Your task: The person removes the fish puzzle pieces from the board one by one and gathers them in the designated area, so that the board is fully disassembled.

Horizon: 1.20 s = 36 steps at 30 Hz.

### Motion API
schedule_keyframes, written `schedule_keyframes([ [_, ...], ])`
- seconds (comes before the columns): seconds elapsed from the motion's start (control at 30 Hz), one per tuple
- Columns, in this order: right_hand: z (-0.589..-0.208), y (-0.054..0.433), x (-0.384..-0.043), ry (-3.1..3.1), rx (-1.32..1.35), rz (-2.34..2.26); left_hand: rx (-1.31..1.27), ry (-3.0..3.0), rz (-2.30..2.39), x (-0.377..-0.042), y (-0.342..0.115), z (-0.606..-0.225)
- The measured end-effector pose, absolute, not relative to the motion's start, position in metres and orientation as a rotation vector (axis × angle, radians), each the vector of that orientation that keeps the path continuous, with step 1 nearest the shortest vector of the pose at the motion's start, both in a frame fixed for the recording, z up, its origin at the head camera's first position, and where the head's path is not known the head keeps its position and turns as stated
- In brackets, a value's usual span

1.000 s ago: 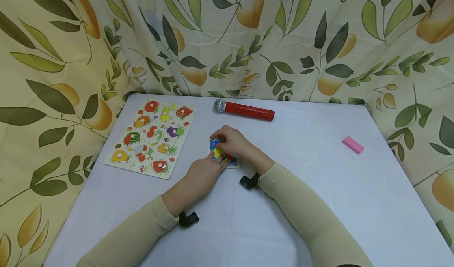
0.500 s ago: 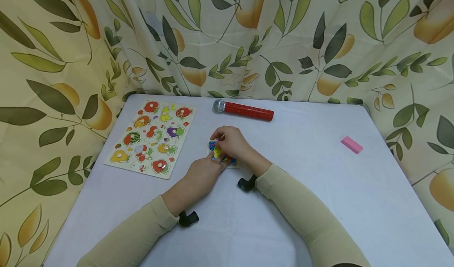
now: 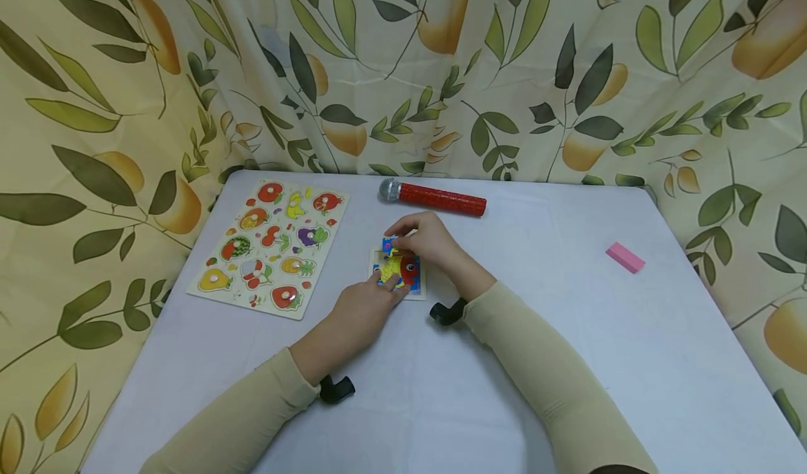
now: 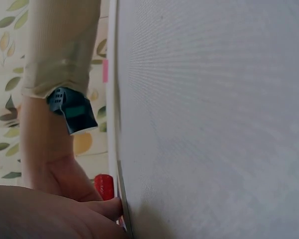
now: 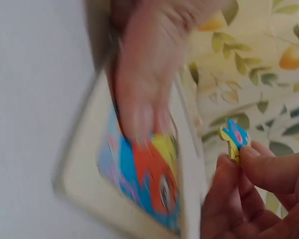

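A small framed jigsaw puzzle (image 3: 410, 271) with a red, yellow and blue fish-like picture lies mid-table. My left hand (image 3: 359, 313) rests on its near side, fingers extended and pressing on the picture. My right hand (image 3: 430, 239) pinches a blue-and-yellow jigsaw piece (image 5: 236, 135) with a pink spot between thumb and fingers, raised just above the puzzle's far left corner. The right wrist view shows the piece apart from the board, whose pale frame (image 5: 77, 172) looks blurred. In the left wrist view, the left hand (image 4: 55, 214) hides most of the puzzle.
At the left lies a fruit peg board (image 3: 267, 246) with several fruit pieces. A red microphone (image 3: 441, 199) with a silver head lies behind the puzzle. A pink block (image 3: 626, 257) sits far right on the white-covered table (image 3: 536, 250). Patterned curtains hang behind.
My right hand has pulled the jigsaw piece up out of the puzzle and away toward the far side, uncovering the red part of the picture. The left hand has stayed in place.
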State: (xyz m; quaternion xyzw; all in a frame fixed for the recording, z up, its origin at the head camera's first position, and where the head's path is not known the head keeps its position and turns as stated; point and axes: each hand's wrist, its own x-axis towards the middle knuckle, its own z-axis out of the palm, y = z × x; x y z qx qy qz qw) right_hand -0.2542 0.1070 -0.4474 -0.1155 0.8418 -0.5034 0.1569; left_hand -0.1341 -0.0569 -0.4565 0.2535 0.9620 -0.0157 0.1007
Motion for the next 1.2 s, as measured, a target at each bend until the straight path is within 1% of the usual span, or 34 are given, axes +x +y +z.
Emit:
schedule_keyframes([
  [0.17, -0.442, 0.131, -0.261, 2.436, -0.221, -1.409, 0.708, 2.824, -0.090, -0.134, -0.055, -0.456],
  [0.47, -0.451, 0.179, -0.273, 2.497, -0.100, -1.330, 0.712, 2.818, -0.139, -0.133, -0.055, -0.455],
  [0.63, -0.454, 0.197, -0.276, 2.508, -0.038, -1.286, 0.716, 2.811, -0.148, -0.134, -0.054, -0.455],
  [0.83, -0.454, 0.205, -0.278, 2.508, -0.011, -1.244, 0.724, 2.829, -0.133, -0.133, -0.055, -0.455],
  [1.2, -0.454, 0.199, -0.281, 2.616, -0.020, -1.099, 0.737, 2.851, -0.101, -0.133, -0.056, -0.457],
])
